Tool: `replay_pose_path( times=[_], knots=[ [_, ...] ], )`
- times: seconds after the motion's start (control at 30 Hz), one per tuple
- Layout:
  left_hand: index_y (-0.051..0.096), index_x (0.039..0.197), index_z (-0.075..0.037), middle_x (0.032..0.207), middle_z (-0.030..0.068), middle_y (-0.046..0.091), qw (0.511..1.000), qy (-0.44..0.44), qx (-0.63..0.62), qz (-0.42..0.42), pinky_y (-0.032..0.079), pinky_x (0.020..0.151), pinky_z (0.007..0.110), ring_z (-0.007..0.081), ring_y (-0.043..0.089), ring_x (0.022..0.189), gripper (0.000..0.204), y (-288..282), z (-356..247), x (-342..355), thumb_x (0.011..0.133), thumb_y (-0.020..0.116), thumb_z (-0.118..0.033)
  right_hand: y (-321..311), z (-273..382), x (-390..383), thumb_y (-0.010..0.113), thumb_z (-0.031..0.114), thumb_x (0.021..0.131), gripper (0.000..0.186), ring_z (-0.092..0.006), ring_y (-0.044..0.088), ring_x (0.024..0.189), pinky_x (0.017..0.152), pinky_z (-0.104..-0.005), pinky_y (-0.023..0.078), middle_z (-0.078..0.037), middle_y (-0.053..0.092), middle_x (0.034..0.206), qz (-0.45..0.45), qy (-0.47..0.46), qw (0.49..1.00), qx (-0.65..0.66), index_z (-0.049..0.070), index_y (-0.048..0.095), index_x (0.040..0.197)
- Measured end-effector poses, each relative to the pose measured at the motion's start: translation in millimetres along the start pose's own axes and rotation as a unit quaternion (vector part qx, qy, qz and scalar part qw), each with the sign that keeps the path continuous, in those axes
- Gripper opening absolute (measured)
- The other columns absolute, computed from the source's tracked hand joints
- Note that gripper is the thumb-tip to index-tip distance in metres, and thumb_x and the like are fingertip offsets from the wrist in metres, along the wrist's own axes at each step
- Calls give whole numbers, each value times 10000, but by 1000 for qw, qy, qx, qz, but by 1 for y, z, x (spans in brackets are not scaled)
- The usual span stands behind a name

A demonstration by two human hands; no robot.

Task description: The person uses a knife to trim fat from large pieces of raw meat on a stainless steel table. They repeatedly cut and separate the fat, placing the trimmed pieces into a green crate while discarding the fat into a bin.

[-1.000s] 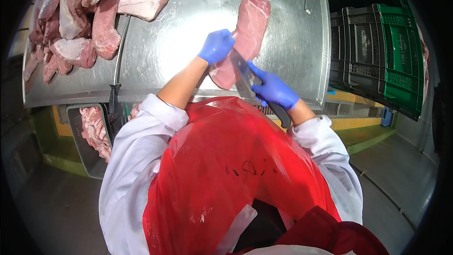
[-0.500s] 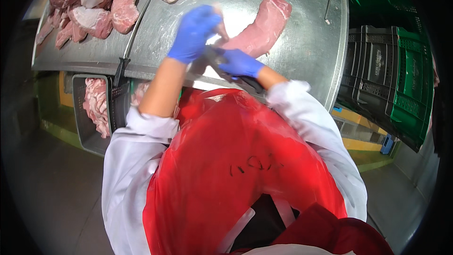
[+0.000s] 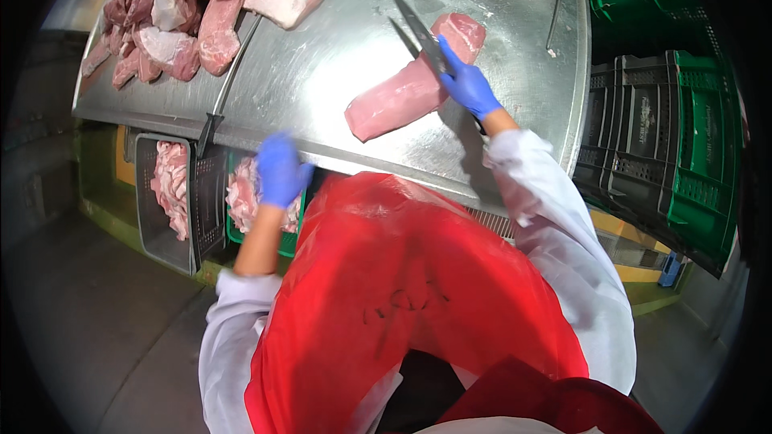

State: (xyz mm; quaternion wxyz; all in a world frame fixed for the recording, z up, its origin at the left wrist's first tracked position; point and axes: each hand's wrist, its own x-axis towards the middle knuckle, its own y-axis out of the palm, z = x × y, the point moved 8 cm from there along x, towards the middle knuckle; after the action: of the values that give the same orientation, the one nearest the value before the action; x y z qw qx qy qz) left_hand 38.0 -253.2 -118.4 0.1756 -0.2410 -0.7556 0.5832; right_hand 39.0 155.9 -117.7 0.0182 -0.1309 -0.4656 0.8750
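Note:
My right hand point(image 3: 470, 90), in a blue glove, grips a knife point(image 3: 420, 30) with its blade pointing up and left over the table. Beneath the blade and beside that hand lies a long, trimmed piece of pink meat point(image 3: 394, 102) on the metal table point(image 3: 338, 56). My left hand point(image 3: 280, 170), also blue-gloved and blurred, is off the table's near edge, above a green crate point(image 3: 234, 235) of pale meat trimmings point(image 3: 243, 197). Its thumb stands apart, and no meat shows in it; the fingertips are smeared.
A heap of meat pieces point(image 3: 173, 12) covers the table's far left. One sharpening steel point(image 3: 232, 72) lies near the heap, its handle over the edge; another point(image 3: 556, 12) lies far right. A grey crate point(image 3: 143, 201) holds trimmings. Stacked black and green crates point(image 3: 643, 128) stand right.
My left hand has moved from the meat down and left over the green crate; the scrap it held no longer shows. My right hand moved right and up with the knife.

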Motion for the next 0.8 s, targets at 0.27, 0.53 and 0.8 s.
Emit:
replay_pose_path(
  times=[0.27, 0.53, 0.8],
  knots=[
    [538, 1393, -168, 1256, 200, 604, 993, 92, -48, 50, 440, 978, 496, 413, 568, 1120, 519, 73, -186, 155, 881, 615, -141, 3, -9, -104, 387, 82, 937, 764, -416, 685, 886, 833, -504, 532, -268, 688, 1017, 110, 26, 989, -92, 297, 84, 1604],
    [478, 1337, -31, 1292, 175, 608, 880, -107, -435, 159, 505, 983, 466, 377, 603, 1188, 651, 105, -72, 257, 780, 726, -259, 39, -64, -207, 480, 76, 907, 821, -444, 672, 809, 725, -515, 528, -272, 675, 931, 54, 55, 997, 14, 257, 85, 1604],
    [336, 1547, -107, 1516, 99, 449, 601, 38, -763, 236, 370, 1143, 414, 263, 470, 1351, 659, -31, -302, 345, 982, 581, -343, 10, -117, -328, 527, 209, 970, 741, -369, 687, 940, 845, -426, 528, -187, 669, 1161, -121, 88, 960, 237, 176, 141, 1602]
  ],
)
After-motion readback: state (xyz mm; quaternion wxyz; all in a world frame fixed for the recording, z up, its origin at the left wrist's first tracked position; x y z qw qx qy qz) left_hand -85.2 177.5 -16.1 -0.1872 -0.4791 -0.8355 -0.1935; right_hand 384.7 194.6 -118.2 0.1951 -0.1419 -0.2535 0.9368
